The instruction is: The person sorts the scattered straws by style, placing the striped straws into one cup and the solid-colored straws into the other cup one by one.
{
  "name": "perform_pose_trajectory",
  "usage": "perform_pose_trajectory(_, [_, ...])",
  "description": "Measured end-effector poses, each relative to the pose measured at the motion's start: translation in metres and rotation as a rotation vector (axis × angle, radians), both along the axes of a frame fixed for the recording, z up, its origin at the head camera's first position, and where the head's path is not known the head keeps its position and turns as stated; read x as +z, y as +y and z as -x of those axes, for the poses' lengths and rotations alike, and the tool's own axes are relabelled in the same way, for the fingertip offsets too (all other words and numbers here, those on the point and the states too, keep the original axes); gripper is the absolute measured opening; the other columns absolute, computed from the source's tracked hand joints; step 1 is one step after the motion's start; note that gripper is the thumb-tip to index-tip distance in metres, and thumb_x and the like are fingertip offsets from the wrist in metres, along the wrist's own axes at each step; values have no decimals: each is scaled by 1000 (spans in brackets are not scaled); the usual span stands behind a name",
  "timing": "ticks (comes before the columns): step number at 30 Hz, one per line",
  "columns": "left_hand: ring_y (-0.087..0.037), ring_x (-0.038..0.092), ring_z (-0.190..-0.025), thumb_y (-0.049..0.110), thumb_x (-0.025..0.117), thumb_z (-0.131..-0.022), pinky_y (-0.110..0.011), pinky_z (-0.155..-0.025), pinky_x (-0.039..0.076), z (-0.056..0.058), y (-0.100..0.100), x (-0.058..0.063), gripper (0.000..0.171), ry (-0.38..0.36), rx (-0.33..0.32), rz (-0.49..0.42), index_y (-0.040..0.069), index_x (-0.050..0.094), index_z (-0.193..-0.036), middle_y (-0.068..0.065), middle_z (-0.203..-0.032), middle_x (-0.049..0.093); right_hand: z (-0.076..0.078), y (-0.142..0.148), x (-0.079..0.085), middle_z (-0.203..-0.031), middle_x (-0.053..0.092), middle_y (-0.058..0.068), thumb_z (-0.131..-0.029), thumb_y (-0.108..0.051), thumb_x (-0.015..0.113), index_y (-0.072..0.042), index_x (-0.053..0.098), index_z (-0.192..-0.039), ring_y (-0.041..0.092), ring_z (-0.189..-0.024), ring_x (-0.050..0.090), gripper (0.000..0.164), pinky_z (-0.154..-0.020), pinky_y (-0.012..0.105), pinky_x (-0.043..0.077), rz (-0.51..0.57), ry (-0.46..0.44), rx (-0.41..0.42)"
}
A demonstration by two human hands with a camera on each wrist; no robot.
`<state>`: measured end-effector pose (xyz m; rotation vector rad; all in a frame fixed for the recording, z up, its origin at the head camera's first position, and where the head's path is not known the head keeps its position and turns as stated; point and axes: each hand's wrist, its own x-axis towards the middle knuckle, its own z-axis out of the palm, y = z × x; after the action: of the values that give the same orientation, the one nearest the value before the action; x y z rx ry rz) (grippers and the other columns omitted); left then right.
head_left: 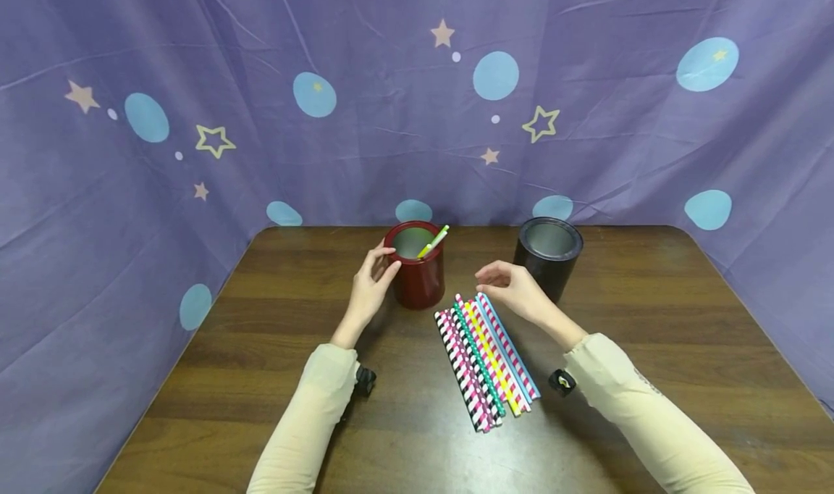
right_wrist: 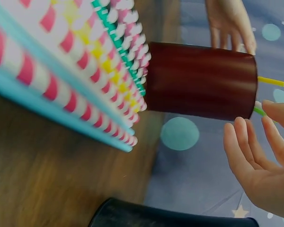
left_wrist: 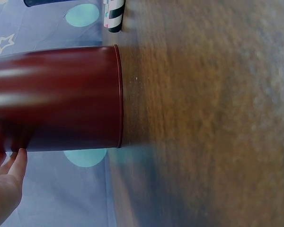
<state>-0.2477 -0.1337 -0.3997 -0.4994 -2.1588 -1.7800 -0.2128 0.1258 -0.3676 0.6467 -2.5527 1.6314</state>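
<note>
My left hand (head_left: 373, 280) touches the rim and side of a dark red can (head_left: 419, 284) with its fingertips, also seen against the can wall in the left wrist view. Two slim sticks, one yellow (right_wrist: 272, 82) and one green (right_wrist: 259, 110), stick out of the can's mouth; they look like straws. My right hand (head_left: 511, 287) hovers between the red can and a black can (head_left: 549, 262), its fingers loosely bent and nothing between them. Just below that hand lies a row of patterned paper straws (head_left: 485, 363): striped, dotted and plain, in pink, black, green, yellow and blue.
The cans and straws are on a brown wooden table (head_left: 260, 378). A purple curtain (head_left: 391, 153) with stars and blue ovals hangs behind it. Behind and right of the straws, the black can stands upright. A small black device (head_left: 562, 382) is at my right wrist.
</note>
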Motion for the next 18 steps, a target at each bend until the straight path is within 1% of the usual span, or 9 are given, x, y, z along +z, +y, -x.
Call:
perform_pose_trajectory(1, [-31,38,-121,4,54,-86,-39,-99,34,0,0,0,30,0,0,1,-10,48,-112,-22,-136,34,-1,1,0,-89,62,24,-78,4,61,9,58,-96,32,-81,59,18,-70,33,50,-10,3,6])
perform_pose_trajectory(3, [-31,38,-121,4,54,-86,-37,-99,34,0,0,0,30,-3,1,1,-10,48,-112,-22,-136,34,2,5,-8,-88,62,22,-78,3,61,8,59,-96,30,-80,59,18,-70,35,49,-41,11,12])
perform_pose_trajectory(6, [-29,38,-122,4,54,-87,-35,-99,34,0,1,0,30,-4,4,2,-10,48,-112,-21,-136,34,9,12,-22,-88,63,17,-78,0,63,6,60,-96,24,-79,59,19,-69,33,48,-84,21,17])
perform_pose_trajectory(9, [-28,38,-122,5,55,-86,-32,-99,35,0,1,0,30,-2,2,0,-10,48,-112,-20,-136,34,15,18,-35,-87,64,15,-78,-1,63,4,61,-96,20,-77,58,19,-69,33,48,-101,21,26])
perform_pose_trajectory(13, [-29,39,-121,5,54,-87,-29,-98,35,1,1,0,30,0,0,-1,-10,48,-112,-21,-136,34,15,24,-41,-83,63,13,-77,-1,63,4,61,-95,19,-74,57,19,-66,31,48,-109,10,46])
perform_pose_trajectory(15, [-30,40,-120,5,54,-87,-27,-98,36,1,1,0,30,-1,2,1,-10,48,-112,-21,-136,34,8,24,-35,-83,62,14,-77,0,63,5,61,-94,21,-73,57,18,-65,29,48,-121,-12,47])
perform_pose_trajectory(18, [-29,40,-121,6,54,-87,-27,-98,36,1,1,-1,30,-6,2,0,-9,48,-112,-21,-136,34,8,27,-39,-82,62,12,-77,0,64,5,60,-94,20,-72,56,18,-63,25,47,-140,-30,55])
